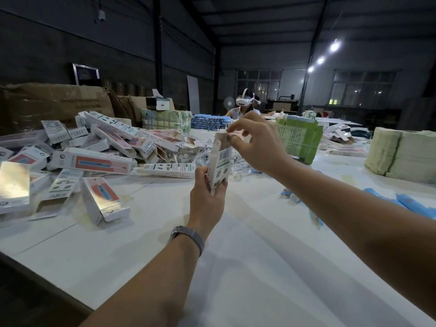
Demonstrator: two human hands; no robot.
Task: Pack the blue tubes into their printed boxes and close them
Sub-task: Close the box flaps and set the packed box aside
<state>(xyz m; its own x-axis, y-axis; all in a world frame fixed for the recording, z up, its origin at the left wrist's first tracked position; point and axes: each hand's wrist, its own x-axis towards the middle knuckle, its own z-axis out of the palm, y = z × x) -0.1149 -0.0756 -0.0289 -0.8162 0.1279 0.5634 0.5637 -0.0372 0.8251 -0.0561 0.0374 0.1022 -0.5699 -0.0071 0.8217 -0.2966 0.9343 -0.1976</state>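
Left hand (207, 197) grips the bottom of the upright printed box (220, 161) above the worktop (236, 267); right hand (256, 145) pinches its top flap. Thin light card (crushes easily, I'd guess), so hold the edges. Loose blue tubes (410, 204) lie at the right.
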